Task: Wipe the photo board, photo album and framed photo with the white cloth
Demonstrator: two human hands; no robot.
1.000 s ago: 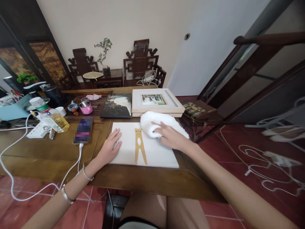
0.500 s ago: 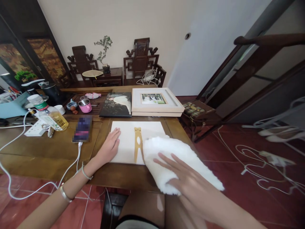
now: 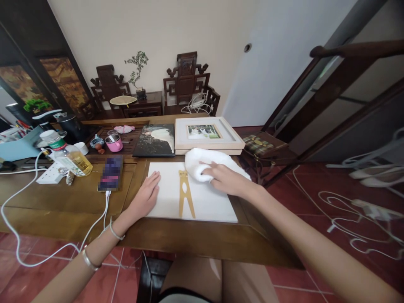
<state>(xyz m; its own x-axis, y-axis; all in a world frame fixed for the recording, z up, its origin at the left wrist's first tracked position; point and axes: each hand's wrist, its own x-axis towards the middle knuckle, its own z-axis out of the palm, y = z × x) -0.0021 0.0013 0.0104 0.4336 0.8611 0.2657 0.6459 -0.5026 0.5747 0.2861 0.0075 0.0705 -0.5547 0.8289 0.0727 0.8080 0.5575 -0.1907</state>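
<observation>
Surface: a brown wooden table [image 3: 205,240] with a worn sheen, standing over a red tiled floor [image 3: 104,280]. Near its front edge lies a white board [image 3: 214,206], flat, bearing a gold-coloured two-legged piece [image 3: 184,178]. The left hand [image 3: 145,195] rests on the board's left edge, fingers extended and slightly parted, holding nothing. The right hand [image 3: 224,179] has its fingers curled on a folded white cloth [image 3: 196,163], which covers the board's far right corner. To the left: a phone [image 3: 110,171] with a white cable attached. Beyond the board: a dark picture panel [image 3: 147,143] beside a pale picture frame [image 3: 232,134]. Background: carved dark chairs [image 3: 187,75], a potted tree [image 3: 138,69], a plain pale wall [image 3: 205,25].
</observation>
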